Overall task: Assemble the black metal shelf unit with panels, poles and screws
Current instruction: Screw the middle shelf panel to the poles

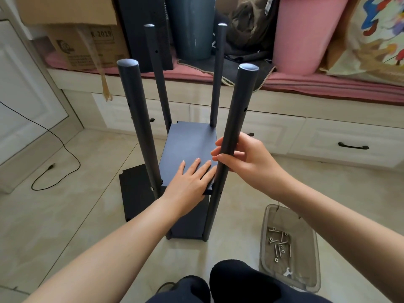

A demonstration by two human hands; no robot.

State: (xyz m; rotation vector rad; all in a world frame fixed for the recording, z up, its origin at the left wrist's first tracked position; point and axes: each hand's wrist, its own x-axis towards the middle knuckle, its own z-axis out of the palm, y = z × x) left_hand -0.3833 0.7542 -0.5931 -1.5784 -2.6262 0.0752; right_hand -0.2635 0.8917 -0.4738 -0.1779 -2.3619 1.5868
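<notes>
shelf panel (185,154) flat matte blk | L hand (192,182) flat on it | R hand (244,158) grips round pole (231,138)

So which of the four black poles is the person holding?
The near right pole. The right hand curls its fingers round it, about halfway up. The other three poles stand untouched; the left hand only lies flat on the shelf panel.

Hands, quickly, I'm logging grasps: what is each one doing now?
Left hand: open, pressing flat on the shelf panel.
Right hand: gripping the near right pole.
</notes>
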